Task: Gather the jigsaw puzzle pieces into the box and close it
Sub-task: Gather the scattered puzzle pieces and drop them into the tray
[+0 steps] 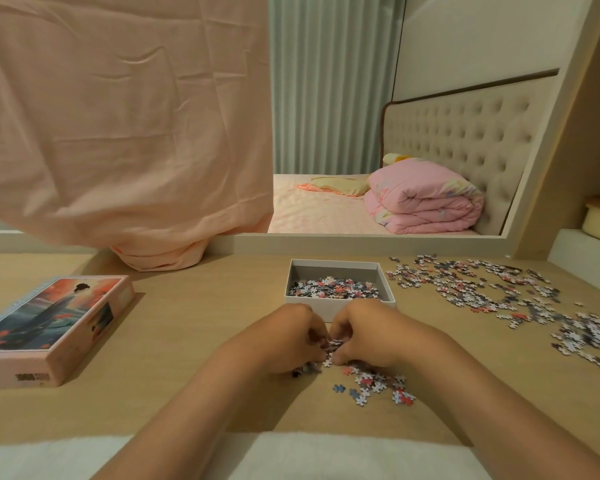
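Observation:
An open white box (340, 304) stands on the wooden table, its bottom partly covered with puzzle pieces. Just in front of it my left hand (291, 336) and my right hand (364, 332) meet, fingers curled around a small heap of puzzle pieces (333, 345) gathered between them. More loose pieces (378, 381) lie scattered under and to the right of my right hand. A wide spread of pieces (492, 289) covers the table at the right. The box lid (54, 327), pink with a printed picture, lies at the left.
A peach cloth (118, 133) hangs over the mirror at the back left and bunches on the table behind the box. The mirror (395, 133) reflects a bed. The table's near edge (222, 433) runs under my forearms.

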A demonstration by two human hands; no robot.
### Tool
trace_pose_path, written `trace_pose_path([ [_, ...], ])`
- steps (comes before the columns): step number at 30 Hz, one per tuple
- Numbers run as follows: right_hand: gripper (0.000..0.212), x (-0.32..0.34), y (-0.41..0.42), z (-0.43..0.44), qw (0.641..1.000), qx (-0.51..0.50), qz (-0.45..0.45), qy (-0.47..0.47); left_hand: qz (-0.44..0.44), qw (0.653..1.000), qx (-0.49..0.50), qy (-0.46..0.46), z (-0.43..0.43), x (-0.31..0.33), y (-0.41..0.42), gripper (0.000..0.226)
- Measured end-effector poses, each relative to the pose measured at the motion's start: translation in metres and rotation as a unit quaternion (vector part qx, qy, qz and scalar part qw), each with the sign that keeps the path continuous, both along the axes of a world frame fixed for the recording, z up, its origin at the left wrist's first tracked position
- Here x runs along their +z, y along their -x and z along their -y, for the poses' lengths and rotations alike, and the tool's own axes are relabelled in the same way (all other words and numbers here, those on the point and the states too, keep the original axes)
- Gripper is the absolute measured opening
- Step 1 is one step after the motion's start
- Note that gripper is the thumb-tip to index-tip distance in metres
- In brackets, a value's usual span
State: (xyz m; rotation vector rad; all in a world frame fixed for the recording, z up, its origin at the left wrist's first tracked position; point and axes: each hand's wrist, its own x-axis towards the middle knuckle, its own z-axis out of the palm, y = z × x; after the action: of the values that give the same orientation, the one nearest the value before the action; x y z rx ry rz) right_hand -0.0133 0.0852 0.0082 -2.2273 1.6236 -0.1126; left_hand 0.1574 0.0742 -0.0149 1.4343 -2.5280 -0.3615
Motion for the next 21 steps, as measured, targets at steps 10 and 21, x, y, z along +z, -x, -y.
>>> trace_pose_path([
  [10, 0.007, 0.004, 0.015, 0.015, 0.98, -0.039, 0.195, -0.027, -0.191, 0.98, 0.025, -0.058, 0.011, 0.003, 0.0, 0.009],
  [21, 0.023, 0.001, 0.028, 0.066, 0.96, -0.086, 0.204, 0.171, -0.259, 0.963, 0.072, 0.024, 0.065, 0.026, 0.021, 0.029],
])
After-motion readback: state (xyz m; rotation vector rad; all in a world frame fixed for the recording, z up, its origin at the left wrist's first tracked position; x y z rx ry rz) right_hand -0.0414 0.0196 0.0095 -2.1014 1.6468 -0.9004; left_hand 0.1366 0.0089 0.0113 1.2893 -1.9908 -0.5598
